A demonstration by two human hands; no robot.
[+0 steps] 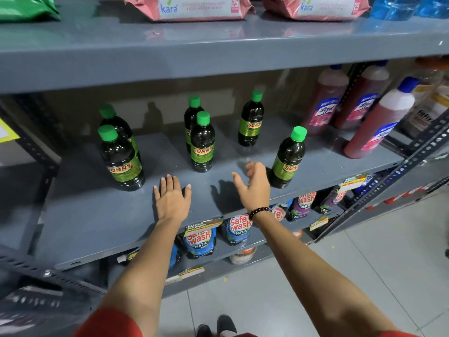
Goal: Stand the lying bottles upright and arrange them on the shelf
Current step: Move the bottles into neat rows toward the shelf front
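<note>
Several dark Sunny bottles with green caps stand upright on the grey middle shelf (97,215). A pair stands at the left (120,158), another pair in the middle (202,142), a single one further back (251,119) and one at the front right (289,158). None of them lies on its side. My left hand (171,199) hovers flat and empty over the shelf's front, between the left and middle pairs. My right hand (255,187) is open with fingers spread, just left of the front right bottle and not touching it.
Tall red Lizol bottles (379,122) with blue caps stand at the right of the same shelf. Pink Kara packs (194,7) lie on the shelf above. Safe Wash pouches (200,242) fill the shelf below. A slotted metal upright (413,152) bounds the shelf on the right.
</note>
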